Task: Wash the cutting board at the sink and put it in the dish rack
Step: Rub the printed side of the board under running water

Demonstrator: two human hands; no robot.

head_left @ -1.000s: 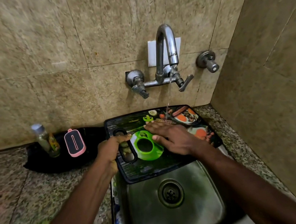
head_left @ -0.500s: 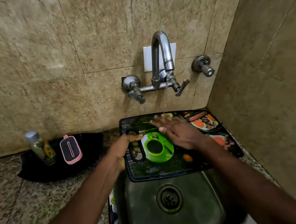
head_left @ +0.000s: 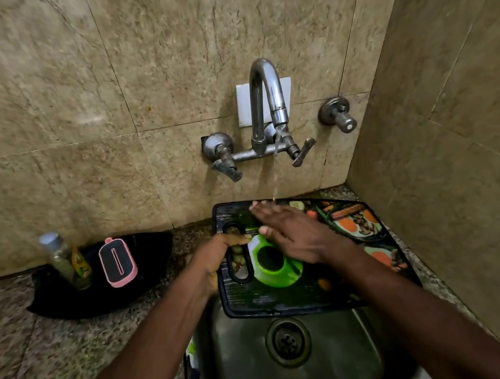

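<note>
A: Where is the cutting board (head_left: 288, 298)?

B: It lies across the far end of the sink (head_left: 345, 364), printed face up, right under the tap (head_left: 265, 101). Its right end reaches over the bench (head_left: 58, 357) by the corner wall.

A: And the hands?

B: The left hand (head_left: 216, 257) grips the board's left edge at the handle slot, with the thumb on top beside the slot and the fingers curled underneath. The right hand (head_left: 292, 234) lies flat on the picture side with its fingers straight and together, and its fingertips are near the far edge.

A: Is water running?

B: Yes, a thin stream (head_left: 276, 179) falls from the spout and lands just beside those fingertips.

A: Anything else around?

B: The drain (head_left: 288, 341) sits in the basin below the board's near edge. To the left, on the bench, a bottle (head_left: 61, 262) and a pink-rimmed black pad (head_left: 117, 261) stand on a black cloth (head_left: 67, 305), well apart from the board.
</note>
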